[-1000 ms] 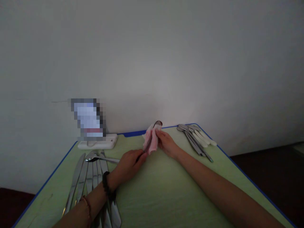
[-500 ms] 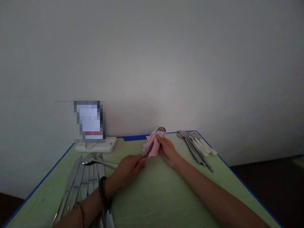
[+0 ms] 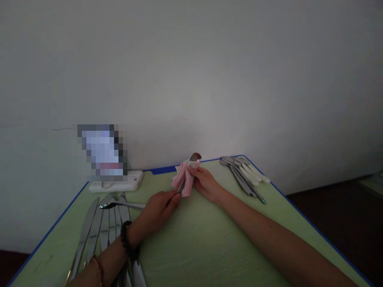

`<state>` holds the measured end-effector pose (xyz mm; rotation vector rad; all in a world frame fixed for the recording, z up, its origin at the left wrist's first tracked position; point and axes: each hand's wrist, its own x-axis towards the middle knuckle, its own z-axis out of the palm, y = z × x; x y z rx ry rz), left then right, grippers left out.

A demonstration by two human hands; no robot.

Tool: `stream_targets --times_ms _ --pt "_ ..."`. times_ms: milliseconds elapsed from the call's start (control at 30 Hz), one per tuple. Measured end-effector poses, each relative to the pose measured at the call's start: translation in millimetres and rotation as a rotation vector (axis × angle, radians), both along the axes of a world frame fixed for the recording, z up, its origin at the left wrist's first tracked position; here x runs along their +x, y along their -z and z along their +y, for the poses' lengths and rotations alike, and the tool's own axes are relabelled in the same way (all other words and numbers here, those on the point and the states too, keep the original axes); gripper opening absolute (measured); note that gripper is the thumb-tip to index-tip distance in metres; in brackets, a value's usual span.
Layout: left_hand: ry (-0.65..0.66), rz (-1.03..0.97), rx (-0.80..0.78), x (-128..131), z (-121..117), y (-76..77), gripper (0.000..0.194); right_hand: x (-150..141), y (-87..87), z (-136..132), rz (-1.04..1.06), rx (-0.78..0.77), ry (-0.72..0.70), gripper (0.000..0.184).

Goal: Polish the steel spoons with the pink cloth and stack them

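Observation:
My left hand (image 3: 157,209) pinches the handle end of a metal spoon (image 3: 195,157), whose bowl sticks up at the far end. My right hand (image 3: 205,184) is closed round a pink cloth (image 3: 182,179) wrapped about the spoon's shaft. Both hands hover over the far middle of the green table (image 3: 203,247). A black band sits on my left wrist.
Several table knives (image 3: 101,227) lie in a row at the left, with one spoon (image 3: 119,205) across them. A bunch of spoons and white-handled cutlery (image 3: 243,175) lies at the far right. A white stand (image 3: 115,184) with a blurred screen is at the back left, against the wall.
The view has shifted a little. The cloth has slid slightly along the spoon, and both hands keep their hold.

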<state>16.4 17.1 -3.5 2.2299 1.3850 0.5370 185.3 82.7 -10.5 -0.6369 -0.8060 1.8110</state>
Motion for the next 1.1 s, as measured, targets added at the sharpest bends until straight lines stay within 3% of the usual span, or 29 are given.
stream_targets --times_ms 133,233,367,667,933,1100 --pt "0.03 -0.003 0.01 -1.1 -2.0 -3.5 0.04 0.1 3.6 7.1 0.055 -0.027 0.21 0.025" --pt "0.07 0.027 0.025 -2.1 -3.2 -4.3 0.041 2.4 4.4 10.8 0.069 -0.028 0.278 0.023" --pt "0.087 0.058 0.008 -2.9 -2.5 -0.7 0.041 6.4 3.1 10.9 0.088 -0.013 0.23 0.022" --pt "0.072 0.043 -0.004 -1.8 -0.8 1.9 0.039 6.2 -2.0 0.2 0.08 0.002 -0.054 0.024" --pt "0.039 0.058 0.004 -0.9 -1.9 -0.1 0.04 1.7 4.8 4.8 0.102 -0.033 0.095 0.022" --pt "0.042 0.016 -0.038 -2.2 -1.9 -1.1 0.039 2.0 4.8 4.9 0.096 -0.011 0.079 0.023"
